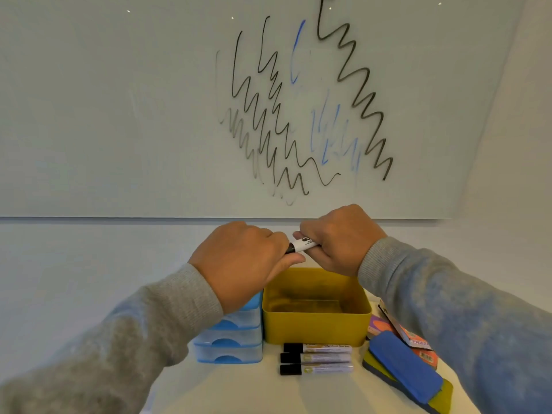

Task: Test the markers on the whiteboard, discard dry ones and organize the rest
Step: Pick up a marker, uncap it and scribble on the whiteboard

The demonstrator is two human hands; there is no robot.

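Observation:
Both hands hold one white marker (pixel 302 245) with a black end above the yellow bin (pixel 316 325). My left hand (pixel 242 261) grips the black end, and my right hand (pixel 337 237) is curled round the white barrel. Whether the cap is on or off is hidden by the fingers. Three black-capped markers (pixel 316 358) lie side by side on the table in front of the bin. The whiteboard (pixel 119 115) above carries black zigzag lines and fainter blue and grey strokes.
A blue stack of small drawers (pixel 230 339) stands left of the yellow bin. Two erasers, one blue (pixel 403 366) on a yellow one, lie at the right beside marker packaging (pixel 403 330). The white table (pixel 239 389) runs toward me.

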